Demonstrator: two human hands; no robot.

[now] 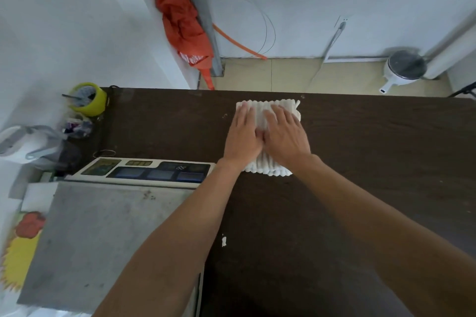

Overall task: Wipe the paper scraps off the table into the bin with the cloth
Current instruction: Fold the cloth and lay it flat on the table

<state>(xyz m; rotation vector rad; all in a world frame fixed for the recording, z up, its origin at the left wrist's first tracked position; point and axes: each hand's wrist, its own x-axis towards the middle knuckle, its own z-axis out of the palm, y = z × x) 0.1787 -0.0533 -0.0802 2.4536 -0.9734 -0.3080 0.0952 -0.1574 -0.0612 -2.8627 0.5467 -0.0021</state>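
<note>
We are reaching both arms forward over the dark table [373, 162], our forearms stretched out and drawing together. We are laying our left hand [242, 136] and right hand [286, 136] flat, side by side, on the white ribbed cloth [268, 110]. Our fingers are pointing straight away from us and our thumbs are touching in the middle, gripping nothing. The cloth is lying near the table's far edge. One white paper scrap [223, 240] is sitting nearer us, just beside our left forearm. A grey scale [103, 239] is standing at our left.
</note>
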